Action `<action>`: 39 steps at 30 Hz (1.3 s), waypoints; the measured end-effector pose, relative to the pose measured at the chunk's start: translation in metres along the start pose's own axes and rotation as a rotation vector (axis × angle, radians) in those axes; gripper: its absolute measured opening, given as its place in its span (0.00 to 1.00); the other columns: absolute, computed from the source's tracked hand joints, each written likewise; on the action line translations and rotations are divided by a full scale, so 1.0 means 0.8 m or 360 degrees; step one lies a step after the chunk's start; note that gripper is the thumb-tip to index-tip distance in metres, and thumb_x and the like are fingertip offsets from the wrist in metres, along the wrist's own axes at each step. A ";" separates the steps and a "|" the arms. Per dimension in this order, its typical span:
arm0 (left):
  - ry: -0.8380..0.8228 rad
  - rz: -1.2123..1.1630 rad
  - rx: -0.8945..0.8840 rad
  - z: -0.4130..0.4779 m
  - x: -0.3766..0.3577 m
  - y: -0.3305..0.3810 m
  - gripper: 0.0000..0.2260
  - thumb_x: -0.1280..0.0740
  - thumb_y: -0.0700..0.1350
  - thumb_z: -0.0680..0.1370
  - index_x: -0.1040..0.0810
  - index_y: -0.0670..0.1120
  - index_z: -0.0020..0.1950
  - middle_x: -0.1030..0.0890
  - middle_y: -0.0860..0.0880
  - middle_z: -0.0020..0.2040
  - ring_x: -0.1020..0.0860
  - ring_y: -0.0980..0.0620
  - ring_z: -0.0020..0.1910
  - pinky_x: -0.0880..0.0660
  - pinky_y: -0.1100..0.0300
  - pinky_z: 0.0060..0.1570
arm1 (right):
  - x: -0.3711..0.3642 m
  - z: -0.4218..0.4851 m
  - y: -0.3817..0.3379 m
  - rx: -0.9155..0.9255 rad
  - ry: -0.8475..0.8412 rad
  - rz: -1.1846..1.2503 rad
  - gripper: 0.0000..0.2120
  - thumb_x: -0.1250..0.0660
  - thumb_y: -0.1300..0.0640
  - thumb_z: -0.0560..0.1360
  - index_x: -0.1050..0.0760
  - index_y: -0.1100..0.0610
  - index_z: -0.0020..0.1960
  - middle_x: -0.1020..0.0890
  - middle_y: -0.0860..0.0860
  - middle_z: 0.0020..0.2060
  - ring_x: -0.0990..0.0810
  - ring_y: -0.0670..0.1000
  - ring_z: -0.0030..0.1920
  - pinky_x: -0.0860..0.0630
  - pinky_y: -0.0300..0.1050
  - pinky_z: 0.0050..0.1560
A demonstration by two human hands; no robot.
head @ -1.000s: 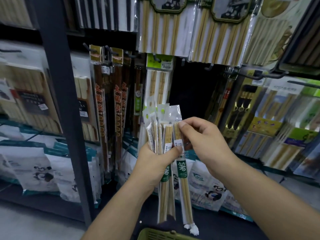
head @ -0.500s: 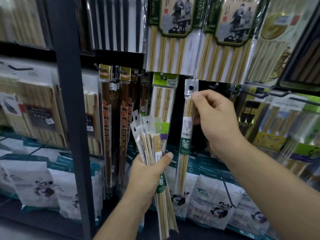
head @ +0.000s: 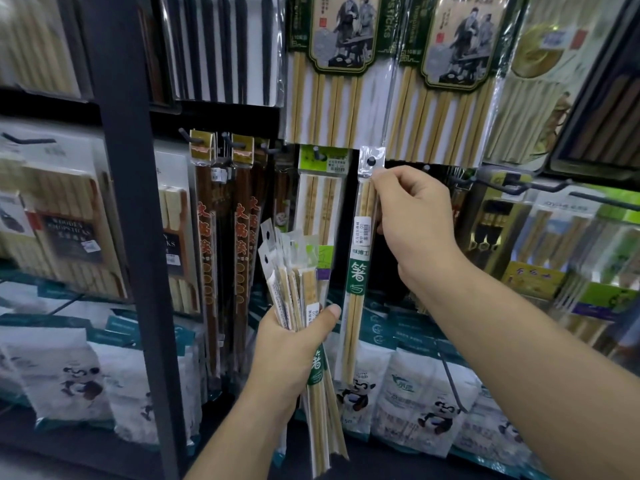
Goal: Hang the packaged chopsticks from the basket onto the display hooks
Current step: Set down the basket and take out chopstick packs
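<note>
My right hand (head: 414, 216) pinches one clear pack of bamboo chopsticks (head: 360, 271) with a green label near its top. The pack hangs upright, and its punched hole sits in front of the dark gap under the big upper packs. I cannot tell whether the hole is over a hook. Lower and to the left, my left hand (head: 294, 344) grips a bundle of several similar packs (head: 298, 299), fanned out with their hole tabs up. An empty black hook (head: 464, 176) juts out just right of my right hand. The basket is out of view.
A dark steel upright (head: 131, 202) stands at the left. Brown chopstick packs (head: 207, 244) hang beside it. Large bamboo packs (head: 339, 81) hang above, and panda-printed bags (head: 408, 400) line the shelf below. More packs on long hooks (head: 540, 188) crowd the right side.
My right hand pulled one pack out of the bundle and raised it to hook height, where it has held for the last half second. The left hand with the bundle stayed low.
</note>
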State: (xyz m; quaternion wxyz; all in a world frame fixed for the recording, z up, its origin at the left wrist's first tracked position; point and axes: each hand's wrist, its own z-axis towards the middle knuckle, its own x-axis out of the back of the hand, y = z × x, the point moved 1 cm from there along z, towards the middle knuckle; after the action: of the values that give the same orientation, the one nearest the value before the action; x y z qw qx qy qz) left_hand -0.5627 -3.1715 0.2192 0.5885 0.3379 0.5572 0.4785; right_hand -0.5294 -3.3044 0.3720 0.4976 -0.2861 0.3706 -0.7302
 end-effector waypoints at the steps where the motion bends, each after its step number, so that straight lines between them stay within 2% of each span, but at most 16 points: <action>1: 0.0000 -0.0001 -0.0005 0.000 0.000 0.000 0.09 0.21 0.44 0.74 0.14 0.58 0.48 0.12 0.54 0.46 0.14 0.55 0.47 0.23 0.60 0.48 | -0.001 0.001 0.000 0.0004 -0.0001 0.0010 0.14 0.35 0.56 0.81 0.21 0.64 0.42 0.26 0.46 0.27 0.29 0.44 0.30 0.30 0.39 0.33; 8: -0.0014 -0.0003 -0.0004 0.001 0.001 -0.002 0.08 0.21 0.43 0.74 0.15 0.51 0.51 0.12 0.53 0.47 0.14 0.55 0.47 0.23 0.60 0.48 | -0.005 0.009 0.012 0.0008 0.0056 -0.0091 0.14 0.35 0.57 0.81 0.21 0.65 0.42 0.27 0.48 0.29 0.30 0.44 0.32 0.30 0.34 0.33; 13: -0.0059 0.0020 0.0011 0.001 0.003 -0.003 0.06 0.20 0.45 0.72 0.15 0.55 0.42 0.14 0.53 0.41 0.15 0.54 0.42 0.23 0.59 0.46 | -0.005 0.014 0.026 -0.0122 0.0050 -0.0169 0.17 0.36 0.51 0.83 0.21 0.57 0.38 0.27 0.44 0.28 0.29 0.42 0.30 0.30 0.29 0.33; 16: -0.0060 0.0015 0.0027 0.000 0.004 -0.003 0.06 0.20 0.50 0.68 0.15 0.58 0.40 0.14 0.53 0.39 0.16 0.55 0.40 0.21 0.62 0.41 | -0.003 0.012 0.030 -0.0137 0.0061 -0.0203 0.12 0.35 0.49 0.83 0.20 0.54 0.45 0.21 0.44 0.35 0.25 0.37 0.32 0.30 0.27 0.35; 18: -0.0066 -0.0010 0.0009 0.001 0.005 -0.002 0.06 0.20 0.47 0.70 0.15 0.57 0.39 0.15 0.53 0.37 0.16 0.55 0.38 0.22 0.66 0.38 | 0.001 0.002 0.031 -0.0147 0.0179 -0.0205 0.07 0.33 0.49 0.81 0.23 0.52 0.50 0.22 0.45 0.40 0.25 0.31 0.34 0.31 0.25 0.34; 19: -0.0071 -0.0015 0.0002 0.001 0.005 -0.003 0.06 0.20 0.47 0.70 0.14 0.57 0.40 0.15 0.52 0.38 0.16 0.55 0.38 0.22 0.66 0.38 | 0.003 -0.005 0.031 -0.0142 0.0206 -0.0207 0.07 0.33 0.49 0.81 0.25 0.52 0.50 0.23 0.45 0.40 0.25 0.32 0.34 0.31 0.26 0.34; 21: -0.0083 -0.0012 -0.0007 0.001 0.004 0.001 0.05 0.21 0.49 0.68 0.14 0.57 0.42 0.14 0.52 0.39 0.16 0.55 0.38 0.21 0.66 0.39 | 0.003 -0.024 0.032 -0.0129 -0.0025 -0.0213 0.06 0.32 0.50 0.80 0.24 0.52 0.48 0.21 0.47 0.40 0.24 0.37 0.35 0.27 0.33 0.39; 22: -0.0097 -0.0012 -0.0022 0.001 0.003 0.002 0.06 0.22 0.49 0.68 0.14 0.57 0.42 0.14 0.52 0.39 0.16 0.55 0.39 0.21 0.66 0.40 | 0.000 -0.037 0.032 -0.0137 -0.0262 -0.0216 0.06 0.31 0.50 0.79 0.23 0.51 0.46 0.20 0.48 0.39 0.23 0.40 0.36 0.25 0.37 0.40; 24: -0.0159 -0.0021 -0.0085 0.000 -0.001 0.005 0.06 0.22 0.48 0.70 0.13 0.57 0.45 0.13 0.49 0.41 0.17 0.54 0.40 0.20 0.64 0.40 | -0.007 -0.062 0.034 -0.0131 -0.0698 -0.0271 0.06 0.28 0.50 0.77 0.20 0.51 0.44 0.18 0.47 0.36 0.21 0.42 0.36 0.23 0.39 0.39; 26: -0.0221 -0.0035 -0.0147 -0.001 -0.004 0.009 0.08 0.23 0.47 0.72 0.14 0.55 0.51 0.13 0.45 0.47 0.17 0.52 0.43 0.20 0.60 0.42 | -0.014 -0.077 0.039 -0.0088 -0.0831 -0.0352 0.06 0.25 0.52 0.76 0.20 0.53 0.45 0.18 0.49 0.37 0.20 0.46 0.36 0.21 0.40 0.39; 28: -0.0215 -0.0040 -0.0164 -0.002 -0.004 0.009 0.08 0.22 0.49 0.73 0.14 0.55 0.52 0.13 0.47 0.46 0.17 0.54 0.42 0.21 0.61 0.41 | -0.016 -0.080 0.044 -0.0100 -0.0767 -0.0334 0.06 0.25 0.55 0.76 0.21 0.56 0.46 0.18 0.52 0.38 0.19 0.47 0.36 0.21 0.41 0.39; 30: -0.0179 -0.0035 -0.0158 -0.004 -0.005 0.010 0.09 0.21 0.55 0.73 0.14 0.59 0.52 0.12 0.51 0.47 0.15 0.55 0.46 0.21 0.63 0.43 | -0.014 -0.078 0.048 -0.0211 -0.0705 -0.0186 0.07 0.26 0.57 0.77 0.21 0.59 0.46 0.18 0.52 0.36 0.20 0.45 0.35 0.21 0.39 0.38; 32: -0.0162 -0.0050 -0.0145 -0.004 -0.003 0.009 0.17 0.24 0.65 0.70 0.15 0.62 0.56 0.12 0.54 0.53 0.14 0.56 0.53 0.20 0.63 0.49 | -0.009 -0.074 0.049 -0.0316 -0.0650 -0.0062 0.07 0.27 0.58 0.77 0.22 0.60 0.47 0.19 0.53 0.35 0.20 0.46 0.35 0.20 0.40 0.38; 35: -0.0091 -0.0041 -0.0140 -0.004 0.001 0.007 0.22 0.27 0.73 0.66 0.15 0.65 0.55 0.13 0.58 0.55 0.16 0.60 0.54 0.21 0.64 0.50 | -0.003 -0.062 0.044 -0.0296 -0.0488 0.0016 0.06 0.28 0.58 0.79 0.24 0.59 0.47 0.19 0.54 0.36 0.20 0.48 0.37 0.19 0.45 0.38; 37: -0.0004 -0.0034 -0.0081 -0.002 0.002 0.005 0.23 0.28 0.72 0.66 0.13 0.57 0.51 0.12 0.57 0.53 0.16 0.61 0.53 0.25 0.59 0.53 | 0.003 -0.049 0.033 -0.0170 -0.0351 0.0038 0.04 0.29 0.57 0.79 0.22 0.57 0.48 0.19 0.54 0.37 0.21 0.49 0.38 0.20 0.49 0.41; 39: 0.0051 -0.0010 -0.0027 -0.001 0.004 0.002 0.24 0.27 0.71 0.67 0.15 0.50 0.44 0.12 0.53 0.48 0.16 0.59 0.50 0.28 0.59 0.53 | 0.009 -0.034 0.019 -0.0020 -0.0224 0.0012 0.04 0.30 0.54 0.80 0.20 0.52 0.47 0.19 0.52 0.38 0.22 0.48 0.39 0.20 0.48 0.43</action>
State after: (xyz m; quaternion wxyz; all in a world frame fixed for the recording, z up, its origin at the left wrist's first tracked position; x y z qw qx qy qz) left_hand -0.5638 -3.1681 0.2195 0.5839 0.3236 0.5635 0.4867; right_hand -0.5455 -3.3080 0.3445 0.5234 -0.3384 0.3405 -0.7040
